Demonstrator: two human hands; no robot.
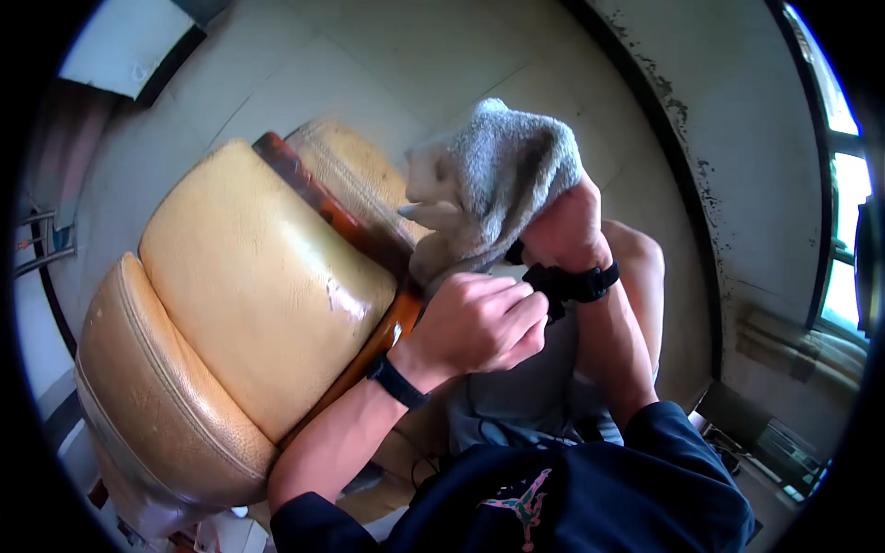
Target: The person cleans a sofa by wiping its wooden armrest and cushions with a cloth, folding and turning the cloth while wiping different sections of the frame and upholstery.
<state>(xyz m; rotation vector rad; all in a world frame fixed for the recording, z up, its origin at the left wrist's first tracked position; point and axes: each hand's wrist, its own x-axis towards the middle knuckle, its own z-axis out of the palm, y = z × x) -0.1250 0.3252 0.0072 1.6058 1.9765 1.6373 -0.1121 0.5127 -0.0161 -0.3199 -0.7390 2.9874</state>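
A grey fuzzy cloth (521, 157) with a paler part at its left hangs over my right hand (567, 226), whose fingers are mostly hidden under it. A black device on a strap sits at my right wrist. My left hand (484, 323) is closed in a fist beside that device, its fingertips curled inward; whatever they hold, if anything, is hidden. A black band circles my left wrist. The cloth is just above my left hand, near the wooden armrest.
A tan leather sofa (267, 276) with a glossy wooden armrest (304, 180) stands at the left. Grey floor tiles (369, 55) lie beyond. A wall with peeling paint (737, 138) and a window (843, 184) are at the right. A white cabinet (129, 46) is at the upper left.
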